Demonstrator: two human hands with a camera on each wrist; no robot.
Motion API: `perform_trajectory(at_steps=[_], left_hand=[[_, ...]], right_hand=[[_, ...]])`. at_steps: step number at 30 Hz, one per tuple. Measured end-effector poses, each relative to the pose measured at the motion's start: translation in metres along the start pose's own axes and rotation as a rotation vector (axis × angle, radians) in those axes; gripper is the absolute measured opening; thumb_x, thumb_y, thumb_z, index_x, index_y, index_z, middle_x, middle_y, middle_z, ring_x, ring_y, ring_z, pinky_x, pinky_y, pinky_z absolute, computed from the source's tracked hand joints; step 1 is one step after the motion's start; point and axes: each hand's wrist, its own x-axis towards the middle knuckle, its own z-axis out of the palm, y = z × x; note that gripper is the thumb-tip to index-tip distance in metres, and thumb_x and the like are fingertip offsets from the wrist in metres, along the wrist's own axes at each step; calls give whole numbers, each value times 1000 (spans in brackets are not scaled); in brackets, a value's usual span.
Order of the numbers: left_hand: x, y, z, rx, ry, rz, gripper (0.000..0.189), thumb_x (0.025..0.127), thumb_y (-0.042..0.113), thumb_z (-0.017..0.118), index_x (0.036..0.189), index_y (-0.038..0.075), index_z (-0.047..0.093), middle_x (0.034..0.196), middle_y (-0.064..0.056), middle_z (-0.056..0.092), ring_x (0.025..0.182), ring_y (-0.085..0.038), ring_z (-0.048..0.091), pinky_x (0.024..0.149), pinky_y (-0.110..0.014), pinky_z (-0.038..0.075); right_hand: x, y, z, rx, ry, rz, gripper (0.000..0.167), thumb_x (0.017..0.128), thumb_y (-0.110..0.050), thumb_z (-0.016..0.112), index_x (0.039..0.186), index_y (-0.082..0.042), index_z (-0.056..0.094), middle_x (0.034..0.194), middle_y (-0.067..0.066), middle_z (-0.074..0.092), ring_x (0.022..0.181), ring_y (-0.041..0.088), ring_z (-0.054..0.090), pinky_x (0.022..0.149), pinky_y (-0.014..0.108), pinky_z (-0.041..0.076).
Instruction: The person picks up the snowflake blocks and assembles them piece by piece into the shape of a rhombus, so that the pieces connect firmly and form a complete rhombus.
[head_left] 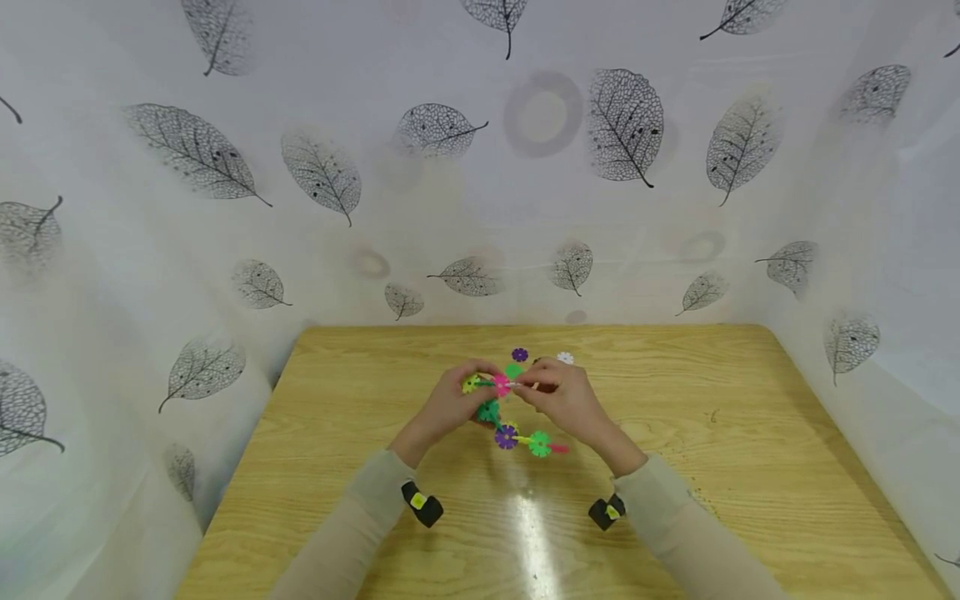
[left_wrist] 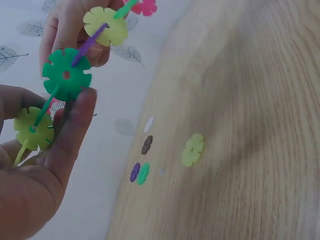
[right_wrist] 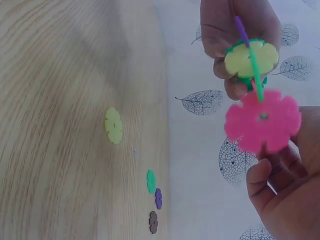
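Evidently, the left hand (head_left: 450,404) curls fingers and thumb round a chain of slotted discs (head_left: 506,438) held above the wooden table (head_left: 337,383); rightward, beside the pink disc (head_left: 501,384), the right hand (head_left: 567,402) tightly pinches a pale piece (head_left: 513,384). Likely light, stiff plastic, the discs may pop apart; rims beside joints offer the surest hold.

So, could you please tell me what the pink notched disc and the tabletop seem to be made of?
Pink disc: probably smooth plastic; even, bright colour and neat notches suggest moulding. Tabletop: wood or wood-look laminate, somewhat glossy; grain streaks and a bright reflection show.
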Motion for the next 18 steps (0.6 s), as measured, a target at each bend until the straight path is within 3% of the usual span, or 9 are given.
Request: perform_trajectory(at_steps=[5, 12, 18], left_hand=[[0, -2, -2, -58, -2, -39, 30, 100, 6, 67, 130, 1, 65, 119, -17, 63, 79, -19, 75, 78, -54, 67], [-1, 1, -8, 17, 7, -37, 29, 99, 11, 72, 126, 4, 70, 118, -16, 64, 77, -17, 69, 83, -68, 62], [-2, 0, -10, 82, -11, -35, 35, 98, 15, 74, 130, 3, 68, 119, -18, 63, 74, -16, 66, 77, -58, 67]], right_hand=[[-1, 1, 2, 8, -11, 14, 9, 96, -15, 79, 103, -11, 83, 94, 2, 71, 69, 10, 59, 60, 21, 54], [-1, 1, 3, -3, 2, 3, 8, 95, -13, 80, 102, -11, 83, 92, 1, 71, 67, 8, 57, 59, 21, 52], [-1, 0, 4, 13, -36, 34, 9, 96, -17, 80, 104, -15, 83, 91, -1, 71, 68, 12, 60, 61, 23, 55]])
